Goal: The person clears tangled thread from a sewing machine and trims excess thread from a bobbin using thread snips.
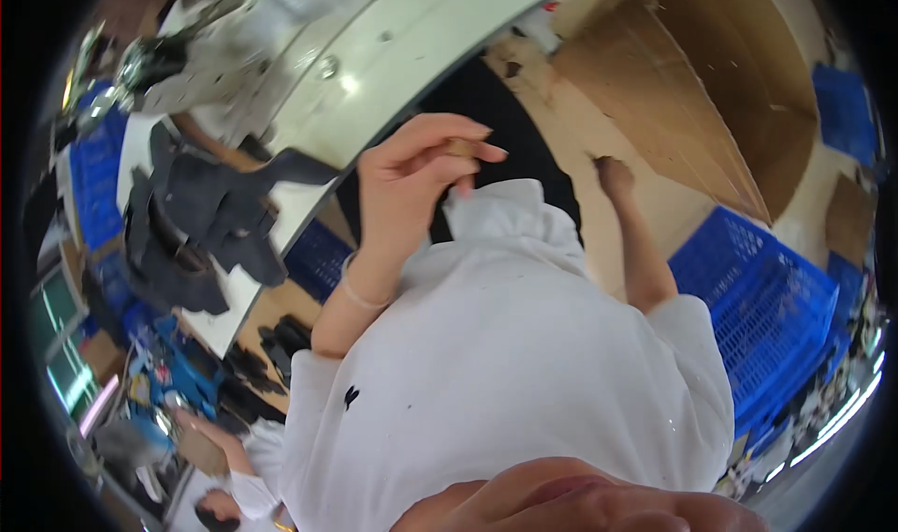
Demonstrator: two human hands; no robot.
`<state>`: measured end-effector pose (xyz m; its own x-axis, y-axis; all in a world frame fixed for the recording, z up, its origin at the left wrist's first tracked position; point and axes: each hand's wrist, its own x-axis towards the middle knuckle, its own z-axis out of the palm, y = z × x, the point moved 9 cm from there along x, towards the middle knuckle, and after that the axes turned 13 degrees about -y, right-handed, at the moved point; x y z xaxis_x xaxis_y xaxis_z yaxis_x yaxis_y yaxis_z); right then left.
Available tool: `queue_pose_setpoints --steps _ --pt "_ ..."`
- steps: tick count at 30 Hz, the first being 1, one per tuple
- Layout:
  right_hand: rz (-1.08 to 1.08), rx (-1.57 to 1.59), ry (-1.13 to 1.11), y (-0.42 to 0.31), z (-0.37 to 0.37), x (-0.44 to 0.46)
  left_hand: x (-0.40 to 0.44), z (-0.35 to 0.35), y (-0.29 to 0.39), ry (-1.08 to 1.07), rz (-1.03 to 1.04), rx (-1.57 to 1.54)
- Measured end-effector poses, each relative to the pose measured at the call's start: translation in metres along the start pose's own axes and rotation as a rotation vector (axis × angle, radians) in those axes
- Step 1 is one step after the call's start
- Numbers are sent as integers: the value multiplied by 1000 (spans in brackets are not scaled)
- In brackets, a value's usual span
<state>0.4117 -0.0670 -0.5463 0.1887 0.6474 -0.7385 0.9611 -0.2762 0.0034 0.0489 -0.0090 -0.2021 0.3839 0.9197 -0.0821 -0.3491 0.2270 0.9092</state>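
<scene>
Between the left grip (412, 172) and the right grip (614, 174), and back toward the head, is a big white shirt (505, 345). The white worktop (374, 78) is on the left grip's outer side and runs on past its fingers, with the edge near the wrist. Beyond the right grip, and out to its right, a big brown box (645, 102) sits on the floor (603, 251). Beside the right arm is a blue crate (767, 289), to the right of the right grip. Black trousers (505, 111) are under and between the two grips.

On the worktop, to the left of the left grip, is a heap of dark pieces (220, 204). The tip of one points at the left grip. Farther out from the left grip, past the heap, are shiny metal parts (154, 59). Well apart, back and to the left of the left grip, is another person (257, 476).

The left grip is up over the lap, with its fingers bent in. A little brown bit (460, 146) shows by its fingers, but I cannot tell if it is being held. The right grip hangs low by the box; I cannot tell if it has hold of something.
</scene>
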Motion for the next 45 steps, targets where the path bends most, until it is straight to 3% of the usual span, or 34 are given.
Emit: queue_pose_setpoints --steps 2,4,6,12,15,18,21,24,27,30,36,39,45 --pt "-183 -51 267 -41 -86 -44 -3 -1 17 42 164 140" --pt "-251 152 481 -71 -156 -87 -9 4 30 70 278 356" --pt "-605 606 552 -116 -214 -145 -16 3 38 127 323 462" --pt "-1230 902 -92 -252 -247 -276 -36 -9 42 299 279 651" --pt "-1363 1000 -155 -279 -240 -279 -47 -16 52 371 305 690" --pt "-1245 1263 -495 -306 -223 -279 -50 -25 58 372 396 638" --pt "-1266 1153 -437 -314 -212 -279 -52 -30 50 324 443 585" --pt "-1344 889 -97 -305 -229 -290 -55 -41 44 256 331 343" --pt "-1341 887 60 -292 -251 -297 -65 -54 20 252 -17 -81" --pt "-1415 832 240 -289 -263 -304 -66 -49 13 123 157 -497" --pt "-1299 884 144 -297 -260 -306 -70 -52 13 109 298 -488" --pt "-1358 929 207 -296 -259 -305 -77 -55 19 182 181 -194" --pt "-1315 1103 144 -297 -256 -293 -79 -48 32 164 306 0"
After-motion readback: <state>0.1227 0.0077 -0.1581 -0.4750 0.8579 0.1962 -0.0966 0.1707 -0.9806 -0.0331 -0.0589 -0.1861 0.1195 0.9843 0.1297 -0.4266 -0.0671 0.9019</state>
